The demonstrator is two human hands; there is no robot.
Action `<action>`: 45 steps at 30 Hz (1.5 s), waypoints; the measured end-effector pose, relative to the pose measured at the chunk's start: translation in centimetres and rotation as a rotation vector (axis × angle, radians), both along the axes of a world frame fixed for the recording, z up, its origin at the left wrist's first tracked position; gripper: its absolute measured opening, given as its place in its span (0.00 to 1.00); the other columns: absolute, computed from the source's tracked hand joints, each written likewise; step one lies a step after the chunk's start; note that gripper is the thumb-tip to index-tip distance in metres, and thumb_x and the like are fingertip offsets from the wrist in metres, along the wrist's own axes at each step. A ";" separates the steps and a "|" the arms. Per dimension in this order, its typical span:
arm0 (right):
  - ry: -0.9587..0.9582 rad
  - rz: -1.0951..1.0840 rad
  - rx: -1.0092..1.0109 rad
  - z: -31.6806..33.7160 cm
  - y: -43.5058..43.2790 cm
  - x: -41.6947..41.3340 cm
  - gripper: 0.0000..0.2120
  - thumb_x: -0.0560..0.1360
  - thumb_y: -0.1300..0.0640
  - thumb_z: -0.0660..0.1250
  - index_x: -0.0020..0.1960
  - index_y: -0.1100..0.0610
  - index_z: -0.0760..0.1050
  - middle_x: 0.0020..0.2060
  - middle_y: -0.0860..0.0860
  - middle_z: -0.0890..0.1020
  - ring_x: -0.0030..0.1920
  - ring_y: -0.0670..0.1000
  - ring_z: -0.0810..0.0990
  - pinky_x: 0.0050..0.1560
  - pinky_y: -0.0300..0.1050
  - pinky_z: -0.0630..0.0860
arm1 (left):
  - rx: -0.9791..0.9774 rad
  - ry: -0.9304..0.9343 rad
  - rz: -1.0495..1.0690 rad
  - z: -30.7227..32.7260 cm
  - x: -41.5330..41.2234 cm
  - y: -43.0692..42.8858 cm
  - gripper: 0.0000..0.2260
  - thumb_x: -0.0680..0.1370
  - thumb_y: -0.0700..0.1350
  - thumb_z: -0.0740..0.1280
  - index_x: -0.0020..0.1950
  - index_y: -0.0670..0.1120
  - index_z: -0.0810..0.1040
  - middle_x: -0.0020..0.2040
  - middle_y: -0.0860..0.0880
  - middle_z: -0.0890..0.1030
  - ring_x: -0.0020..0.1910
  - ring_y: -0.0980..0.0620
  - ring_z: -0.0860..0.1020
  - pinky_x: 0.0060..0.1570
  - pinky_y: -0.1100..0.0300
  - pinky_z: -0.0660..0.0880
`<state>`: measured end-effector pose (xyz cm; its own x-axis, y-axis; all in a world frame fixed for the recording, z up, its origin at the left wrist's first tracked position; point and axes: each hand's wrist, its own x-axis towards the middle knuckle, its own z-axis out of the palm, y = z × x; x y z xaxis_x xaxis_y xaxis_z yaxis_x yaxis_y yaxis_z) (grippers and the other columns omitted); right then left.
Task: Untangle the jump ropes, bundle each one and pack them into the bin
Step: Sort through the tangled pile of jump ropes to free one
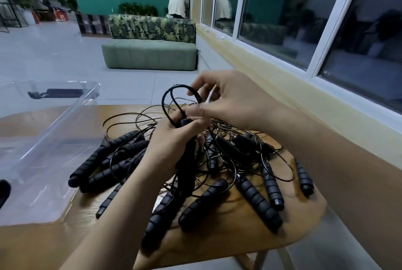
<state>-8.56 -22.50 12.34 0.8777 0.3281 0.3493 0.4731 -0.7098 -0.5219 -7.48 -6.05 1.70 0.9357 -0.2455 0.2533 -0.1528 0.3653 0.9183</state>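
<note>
1 rope loop [173,95] gripped by L hand [174,133], R hand [230,100], above pile [226,161].

A light-brown wooden desk [250,239] with rounded corners is carrying everything here. A clear, rectangular plastic bin [65,126] is sitting on its left part. Just beside the bin, a tangled heap of black jump ropes [256,200] is lying across the desk's middle and right side. Their thick, ribbed foam handles [204,204] are fanning out toward the near and right edges, while thin dark cords [219,130] are looping over the wood between them.
</note>
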 end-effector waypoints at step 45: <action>-0.048 -0.120 -0.098 -4.9 0.3 1.7 0.10 0.83 0.42 0.70 0.56 0.48 0.81 0.32 0.46 0.77 0.32 0.41 0.73 0.35 0.43 0.65 | -0.289 -0.176 -0.035 2.1 -0.2 3.4 0.08 0.80 0.43 0.70 0.57 0.50 0.84 0.52 0.48 0.82 0.38 0.54 0.74 0.38 0.62 0.72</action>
